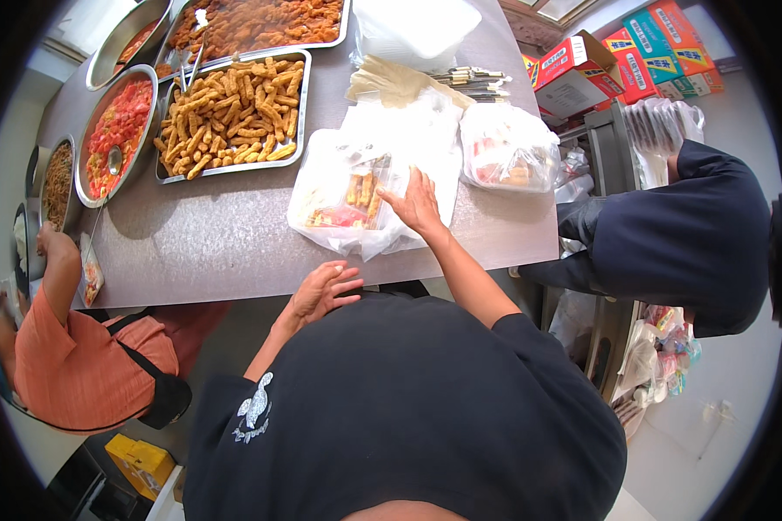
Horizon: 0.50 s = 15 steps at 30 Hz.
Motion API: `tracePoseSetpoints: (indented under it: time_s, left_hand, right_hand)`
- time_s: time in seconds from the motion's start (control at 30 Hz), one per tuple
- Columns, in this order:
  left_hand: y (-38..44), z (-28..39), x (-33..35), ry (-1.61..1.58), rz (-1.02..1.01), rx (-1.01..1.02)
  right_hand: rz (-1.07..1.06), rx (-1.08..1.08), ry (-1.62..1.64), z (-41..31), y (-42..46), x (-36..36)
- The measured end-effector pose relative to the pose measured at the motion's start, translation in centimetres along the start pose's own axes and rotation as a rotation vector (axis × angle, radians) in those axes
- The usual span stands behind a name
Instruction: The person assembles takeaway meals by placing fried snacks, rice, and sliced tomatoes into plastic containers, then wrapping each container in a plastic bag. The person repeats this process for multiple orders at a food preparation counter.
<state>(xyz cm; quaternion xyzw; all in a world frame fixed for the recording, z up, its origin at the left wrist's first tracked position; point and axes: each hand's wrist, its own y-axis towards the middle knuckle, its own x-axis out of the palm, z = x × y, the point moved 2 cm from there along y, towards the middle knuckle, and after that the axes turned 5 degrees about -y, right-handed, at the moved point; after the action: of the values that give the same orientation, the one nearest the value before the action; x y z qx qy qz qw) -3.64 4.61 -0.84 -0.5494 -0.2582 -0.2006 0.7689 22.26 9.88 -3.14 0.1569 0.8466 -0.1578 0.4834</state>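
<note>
My right hand (416, 200) is at the right side of a food container (339, 218) on white plastic bags (440, 140), its fingers spread and the thumb by the packed fried sticks. Through the clear cover show fried sticks and red food; whether the thumb touches the cover I cannot tell. My left hand (326, 290) hangs with fingers apart and nothing in it, just off the table's near edge. A bagged food container (509, 148) sits right of the white bags. Behind them lie brown paper bags (401, 78) and wrapped chopsticks (476, 83).
A metal tray of fried sticks (234, 120) stands left of the bags, with a bowl of tomato food (120, 130) beyond. Stacked white containers (417, 29) are at the back. A co-worker in orange (98, 365) stands left, another in dark clothes (681, 228) right, near shelves.
</note>
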Motion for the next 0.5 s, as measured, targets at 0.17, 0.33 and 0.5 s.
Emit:
tracePoseSetpoints:
  time_s: [0.17,0.33,0.5]
  left_hand:
    - [-1.0,2.1,3.5,0.397,0.426,0.352]
    - [3.7,4.4,6.7,1.202,0.477,0.649]
    - [2.9,5.1,6.8,0.748,0.513,0.622]
  right_hand:
    - [0.134,-0.285,-0.174,1.6,4.1,-7.4]
    - [0.071,-0.249,-0.328,6.0,21.7,-14.9]
    - [-0.114,-0.599,-0.58,9.8,30.3,-9.3]
